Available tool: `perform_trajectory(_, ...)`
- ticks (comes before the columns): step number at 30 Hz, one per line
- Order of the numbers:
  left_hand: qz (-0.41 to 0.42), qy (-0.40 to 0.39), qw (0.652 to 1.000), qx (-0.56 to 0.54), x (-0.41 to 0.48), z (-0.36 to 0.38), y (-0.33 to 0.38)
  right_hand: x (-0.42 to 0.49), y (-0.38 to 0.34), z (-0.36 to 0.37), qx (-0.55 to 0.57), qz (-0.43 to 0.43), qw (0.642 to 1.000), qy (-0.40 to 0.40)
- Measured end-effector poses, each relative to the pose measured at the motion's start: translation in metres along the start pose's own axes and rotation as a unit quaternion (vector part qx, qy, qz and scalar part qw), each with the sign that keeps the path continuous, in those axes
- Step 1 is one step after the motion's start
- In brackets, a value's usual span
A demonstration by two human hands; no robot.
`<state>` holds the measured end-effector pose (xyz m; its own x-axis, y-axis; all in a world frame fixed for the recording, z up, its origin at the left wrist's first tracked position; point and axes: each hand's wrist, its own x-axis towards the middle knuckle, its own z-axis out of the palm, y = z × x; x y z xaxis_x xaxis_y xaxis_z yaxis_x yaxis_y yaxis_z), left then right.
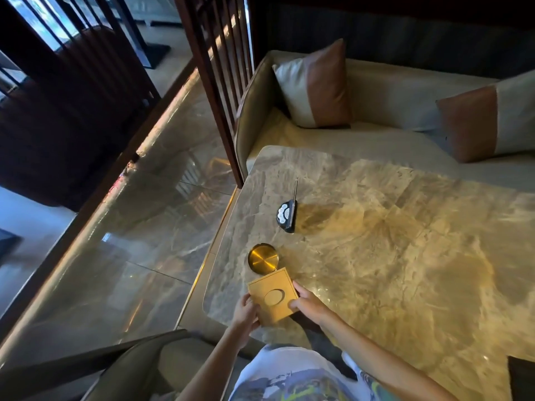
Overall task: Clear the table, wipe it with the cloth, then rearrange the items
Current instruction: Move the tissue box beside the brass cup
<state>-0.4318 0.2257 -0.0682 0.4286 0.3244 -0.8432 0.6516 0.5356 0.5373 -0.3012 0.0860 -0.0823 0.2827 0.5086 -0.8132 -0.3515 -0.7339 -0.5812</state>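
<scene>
The person holds a gold box (273,298) with 2 hands at the near left corner of the marble table (376,256). The left hand (246,311) curls round its near left edge, and the right hand (307,303) clamps its right side, thumb on top. Whether the box rests on the stone cannot be told. It looks rigid, smooth and probably slippery, and likely light. The opposing side walls give the safest hold, clear of the oval opening. A round gold dish (263,259) sits just beyond it, and a black call button (287,217) lies farther off.

Dim and warm-toned, with daylight from the upper left streaking the glossy floor (139,215). Yellow glare across the polished worktop (405,241), deep shadow at top and left. Strongly bent by the wide angle, soft toward the edges.
</scene>
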Motion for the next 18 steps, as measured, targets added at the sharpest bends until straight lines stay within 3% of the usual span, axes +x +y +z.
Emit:
perform_trajectory(7, -0.014, 0.033, 0.999, 0.039, -0.001, 0.007, 0.006, 0.007, 0.005, 0.0, 0.001, -0.002, 1.0, -0.005)
perform_trajectory(10, 0.002, 0.114, 0.989, 0.091, -0.004, 0.015, 0.008, 0.0, 0.001, -0.002, 0.015, 0.007, 1.0, 0.022)
perform_trajectory(14, 0.081, 0.21, 0.939, 0.262, -0.006, 0.046, 0.016, -0.007, 0.017, -0.025, 0.079, -0.004, 0.993, 0.09)
perform_trajectory(18, 0.172, 0.184, 0.869, 0.427, -0.002, 0.109, 0.02, -0.046, 0.051, -0.079, 0.187, -0.013, 0.968, 0.165)
